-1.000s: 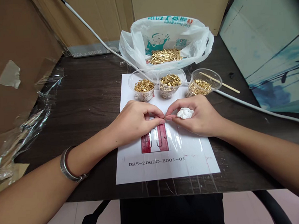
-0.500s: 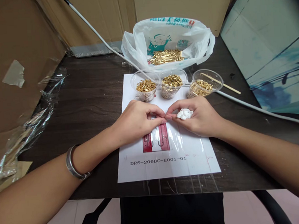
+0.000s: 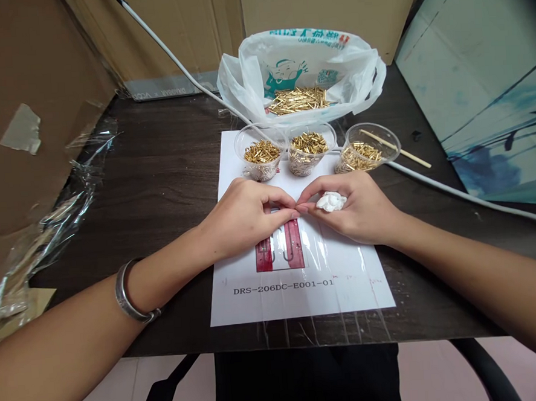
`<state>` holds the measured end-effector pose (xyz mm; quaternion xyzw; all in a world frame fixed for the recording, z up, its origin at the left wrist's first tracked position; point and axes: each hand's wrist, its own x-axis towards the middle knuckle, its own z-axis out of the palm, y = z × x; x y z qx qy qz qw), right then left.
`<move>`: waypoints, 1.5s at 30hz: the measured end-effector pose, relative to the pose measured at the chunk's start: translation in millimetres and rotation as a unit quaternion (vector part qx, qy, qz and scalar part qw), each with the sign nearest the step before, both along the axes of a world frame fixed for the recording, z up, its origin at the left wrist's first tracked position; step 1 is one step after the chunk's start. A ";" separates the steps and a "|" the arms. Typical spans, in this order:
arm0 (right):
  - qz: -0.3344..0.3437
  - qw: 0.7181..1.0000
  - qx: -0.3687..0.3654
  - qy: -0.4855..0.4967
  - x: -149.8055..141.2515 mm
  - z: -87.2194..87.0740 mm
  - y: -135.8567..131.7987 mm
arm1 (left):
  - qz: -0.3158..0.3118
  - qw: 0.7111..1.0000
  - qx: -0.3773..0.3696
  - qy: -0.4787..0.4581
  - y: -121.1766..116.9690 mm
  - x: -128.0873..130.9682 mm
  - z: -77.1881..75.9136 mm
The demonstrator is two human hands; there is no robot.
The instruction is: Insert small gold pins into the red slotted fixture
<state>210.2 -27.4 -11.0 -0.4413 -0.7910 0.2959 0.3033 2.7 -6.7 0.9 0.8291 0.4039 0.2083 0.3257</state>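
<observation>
My left hand [image 3: 255, 216] and my right hand [image 3: 357, 210] meet fingertip to fingertip over a printed white sheet [image 3: 301, 304]. The left thumb and forefinger are pinched together; whatever lies between them is too small to make out. In my right hand a crumpled white tissue [image 3: 331, 201] rests against the palm, while its thumb and forefinger pinch at the same spot. Beyond the hands stand three clear plastic cups holding small gold-coloured metal pins: a left cup [image 3: 262, 169], a middle cup [image 3: 310, 161] and a right cup [image 3: 360, 158].
A white plastic bag [image 3: 238, 84] with longer gold-coloured pins [image 3: 300, 100] stands behind the cups. A wooden stick [image 3: 410, 153] leans in the right cup. A white cable [image 3: 467, 195] crosses the dark table [image 3: 157, 171]. Cardboard [image 3: 23, 64] walls the left and back.
Both hands keep the same pinched pose with fingertips together. The view has shifted very slightly; nothing else visibly differs.
</observation>
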 end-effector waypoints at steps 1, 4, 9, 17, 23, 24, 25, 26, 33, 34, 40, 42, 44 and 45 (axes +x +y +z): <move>-0.001 1.000 0.000 -0.001 -0.1 0.0 0.0 | 0.000 1.000 0.000 -0.002 -0.3 -0.1 0.1; -0.015 1.000 0.022 -0.012 0.1 0.1 -0.2 | 0.003 1.000 0.001 -0.010 -1.0 -0.7 -0.2; -0.015 0.998 0.040 -0.046 2.8 1.6 -0.5 | -0.002 1.000 -0.005 -0.015 -1.0 -1.2 -1.6; 0.047 0.979 0.076 -0.181 -0.8 4.3 -1.4 | -0.016 1.000 0.004 -0.026 -0.4 -1.3 -2.5; 0.045 0.966 0.095 -0.237 -4.7 4.0 -3.0 | -0.017 1.000 0.007 -0.022 0.0 -1.1 -3.4; 0.038 0.966 0.095 -0.237 -4.9 3.9 -3.2 | -0.017 1.000 0.006 -0.021 0.2 -1.0 -3.4; 0.034 0.966 0.094 -0.238 -5.0 3.9 -3.3 | -0.016 1.000 0.006 -0.021 0.2 -0.9 -3.3; 0.032 0.966 0.094 -0.238 -5.0 4.0 -3.4 | -0.016 1.000 0.006 -0.021 0.2 -0.8 -3.2; 0.050 0.965 0.088 -0.243 -5.2 5.5 -2.9 | -0.013 1.000 0.005 -0.021 -0.4 -0.4 -2.6; 0.053 0.964 0.088 -0.247 -5.4 5.9 -2.7 | -0.014 1.000 0.006 -0.022 -0.2 -0.5 -2.6; 0.075 0.955 0.106 -0.266 -6.0 6.7 -3.1 | -0.017 0.999 0.017 -0.025 0.9 -1.6 -2.7; 0.076 0.959 0.104 -0.251 -6.5 5.9 -3.3 | -0.016 0.999 0.019 -0.028 0.9 -1.7 -2.9; 0.068 0.964 0.097 -0.240 -7.3 5.0 -3.1 | -0.019 0.999 0.020 -0.030 0.8 -1.6 -3.2; 0.061 0.965 0.093 -0.238 -7.6 4.8 -2.9 | -0.021 0.999 0.019 -0.031 0.7 -1.4 -3.4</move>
